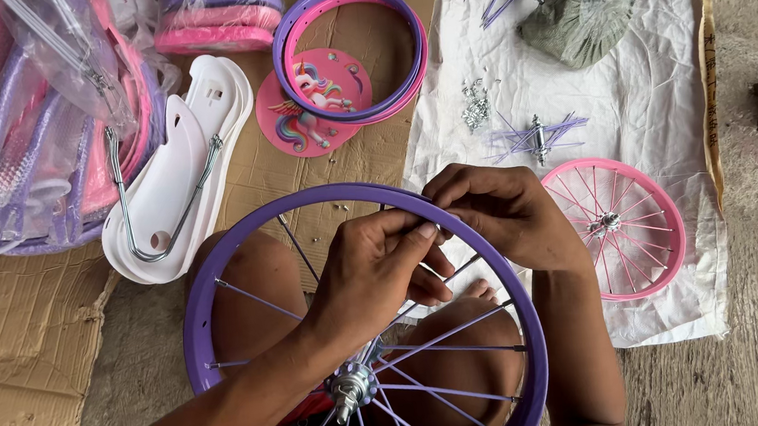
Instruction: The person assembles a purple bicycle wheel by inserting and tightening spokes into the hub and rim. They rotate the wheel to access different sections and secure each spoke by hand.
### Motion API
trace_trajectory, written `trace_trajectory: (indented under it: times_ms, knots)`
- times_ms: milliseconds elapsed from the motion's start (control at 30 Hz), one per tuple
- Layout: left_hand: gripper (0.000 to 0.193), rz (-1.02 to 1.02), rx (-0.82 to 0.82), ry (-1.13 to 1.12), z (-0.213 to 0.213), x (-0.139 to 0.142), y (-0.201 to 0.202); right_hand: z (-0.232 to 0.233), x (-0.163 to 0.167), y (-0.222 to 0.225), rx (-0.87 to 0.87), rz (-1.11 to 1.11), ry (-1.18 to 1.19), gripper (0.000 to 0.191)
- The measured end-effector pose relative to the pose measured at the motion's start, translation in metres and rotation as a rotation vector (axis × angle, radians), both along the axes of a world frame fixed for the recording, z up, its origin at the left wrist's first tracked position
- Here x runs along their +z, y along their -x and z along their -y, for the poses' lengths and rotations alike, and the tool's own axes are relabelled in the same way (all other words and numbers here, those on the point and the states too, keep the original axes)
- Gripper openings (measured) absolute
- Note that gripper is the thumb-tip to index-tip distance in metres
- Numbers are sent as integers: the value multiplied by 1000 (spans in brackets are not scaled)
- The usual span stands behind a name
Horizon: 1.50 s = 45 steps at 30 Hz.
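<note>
A purple bicycle wheel rim [217,266] rests on my knees, with purple spokes [446,334] running to a metal hub [352,384]. My left hand [375,269] pinches a spoke near the rim's upper right edge. My right hand [499,211] grips the rim at the same spot, fingers closed over the rim and the spoke end. The two hands touch each other there.
A laced pink wheel [616,225], loose spoked hubs [534,138] and a pile of small nipples [475,106] lie on a white cloth [653,75]. Stacked purple and pink rims [350,49], white fenders [176,177] and bagged parts [10,128] sit on cardboard.
</note>
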<state>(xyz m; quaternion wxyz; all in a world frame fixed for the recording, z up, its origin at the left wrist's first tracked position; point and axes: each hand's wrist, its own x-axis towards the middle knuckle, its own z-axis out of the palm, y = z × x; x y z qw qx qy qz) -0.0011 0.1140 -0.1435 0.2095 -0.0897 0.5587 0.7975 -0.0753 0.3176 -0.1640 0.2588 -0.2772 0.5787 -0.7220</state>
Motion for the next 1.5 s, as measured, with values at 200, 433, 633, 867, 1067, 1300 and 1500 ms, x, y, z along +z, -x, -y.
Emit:
trace_trajectory:
  times_ms: [200,433,633,867,1067,1300,1500]
  knots:
    - [22,-384,-123,582,27,37,5,-3,3,-8,-88,29,-137,19]
    - [43,-1297,-80,1172,92,43,37,11,60,-77,-496,-124,-473,40]
    - [32,-739,-495,893,132,29,42,42,62,-77,-442,-498,-848,33]
    - [40,-326,-371,657,193,32,-13,106,83,-61,-372,-764,-966,34]
    - [37,-229,-189,342,223,2,-54,170,79,-111,-502,-761,-1018,24]
    - [67,127,-197,-310,222,-9,-112,212,68,-126,-382,-558,-868,28]
    - [78,136,-67,-585,220,-24,-125,233,60,-130,-490,-389,-831,29]
